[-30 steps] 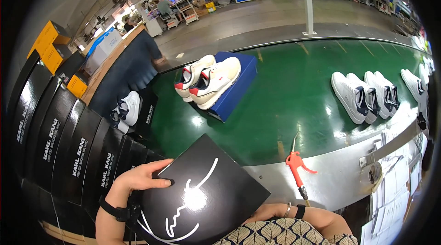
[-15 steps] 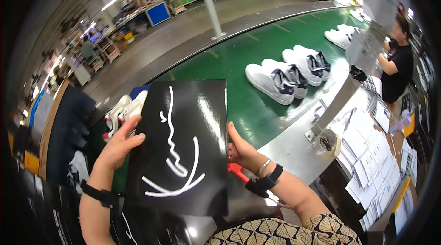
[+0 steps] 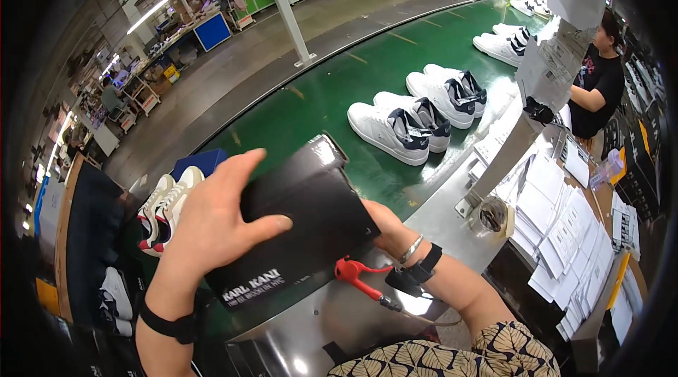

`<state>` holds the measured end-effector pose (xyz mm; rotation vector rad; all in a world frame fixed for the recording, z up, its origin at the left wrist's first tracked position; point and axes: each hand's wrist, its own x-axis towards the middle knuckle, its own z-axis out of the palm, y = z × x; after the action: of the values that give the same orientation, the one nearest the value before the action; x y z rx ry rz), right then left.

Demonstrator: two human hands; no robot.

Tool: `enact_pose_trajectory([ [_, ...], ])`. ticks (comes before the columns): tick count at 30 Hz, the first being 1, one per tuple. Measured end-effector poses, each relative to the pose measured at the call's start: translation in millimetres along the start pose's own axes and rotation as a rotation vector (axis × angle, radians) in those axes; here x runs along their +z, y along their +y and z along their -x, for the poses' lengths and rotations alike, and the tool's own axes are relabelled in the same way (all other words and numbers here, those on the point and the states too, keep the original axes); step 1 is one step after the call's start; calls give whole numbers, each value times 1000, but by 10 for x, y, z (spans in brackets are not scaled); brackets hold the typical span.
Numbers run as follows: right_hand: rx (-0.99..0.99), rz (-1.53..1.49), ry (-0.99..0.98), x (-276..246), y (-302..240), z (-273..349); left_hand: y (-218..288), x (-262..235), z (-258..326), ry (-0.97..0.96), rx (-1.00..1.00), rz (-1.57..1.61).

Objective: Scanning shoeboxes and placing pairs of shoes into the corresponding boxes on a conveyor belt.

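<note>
**Black shoebox in hand, sneakers all over the bench**

So the black shoebox (image 3: 311, 225) was tilted, up between the person's two hands, in front of the spot where the green work surface (image 3: 275, 126) met a shiny metal ledge (image 3: 441, 221). One side with white lettering faced down toward the lower left.

The right hand (image 3: 383, 225) was clamped on the box's right end, fingers tucked out of sight behind it. The left hand (image 3: 222, 218) lay over the left side, thumb and index finger spread wide apart, thumb across the black face. Couldn't tell how hard it pressed, if at all. Both wrists had black straps, and the right one wore a silver bangle (image 3: 411, 250) too.

Just beside the box's lower right edge was a red air blow gun (image 3: 353, 274) with its hose running off right. Off to the left, partly behind the left hand, a cream pair of sneakers with red heels (image 3: 168, 209) sat by a blue shoebox (image 3: 201, 160).

Further out on the green, white sneakers with navy heels (image 3: 390, 133) stood in a row, more pairs behind them. Over on the right: a messy spread of white papers (image 3: 561, 236), a purple-tinted bottle (image 3: 607, 167), and a co-worker in a black top (image 3: 600, 87).
</note>
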<state>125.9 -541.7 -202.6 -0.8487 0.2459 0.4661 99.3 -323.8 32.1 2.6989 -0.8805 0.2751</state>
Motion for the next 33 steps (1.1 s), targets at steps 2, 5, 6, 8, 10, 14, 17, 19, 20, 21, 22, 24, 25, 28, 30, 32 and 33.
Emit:
enact_pose_trajectory([
  [2,17,178,-26,60,-72,-31,-79,114,-41,-38,-13,195],
  [5,-202,414,335,-349,-311,-196,-109,231,-34,98,-39,22],
  [6,-310,243,521,-446,-447,-248,-134,262,-15,100,-41,19],
  [8,-421,85,714,-853,-764,-312,-168,298,17,99,79,-232],
  [10,-438,96,782,-1158,-1023,-354,-220,313,-8,130,-28,-138],
  [14,-317,159,738,-1359,-1247,-583,-296,398,-34,196,-96,-140],
  [17,-363,357,747,-1579,-1305,-739,-292,525,-91,291,-107,-95],
  [19,-550,474,857,-1518,-1301,-766,-218,541,-124,343,-79,-49],
  [20,-676,586,921,-1567,-1350,-762,-173,570,-163,357,-90,-41],
  [21,-757,783,977,-1433,-1387,-762,-125,596,-177,374,-102,-47],
  [22,-759,660,826,-1330,-1404,-717,-96,616,-189,389,-112,-51],
  [24,-875,420,395,-498,-1433,-310,-185,602,-130,398,-143,-12],
  [25,-880,280,255,-126,-1415,-92,-229,578,-96,396,-152,70],
  [28,-873,405,-56,642,-1280,550,-235,495,-17,383,-114,167],
  [30,-786,572,-181,930,-1155,811,-215,477,28,349,-60,184],
  [32,-693,546,-312,1014,-1053,844,-177,491,65,313,-71,219],
  [33,-696,545,-316,1035,-1019,855,-130,463,82,295,-88,262],
])
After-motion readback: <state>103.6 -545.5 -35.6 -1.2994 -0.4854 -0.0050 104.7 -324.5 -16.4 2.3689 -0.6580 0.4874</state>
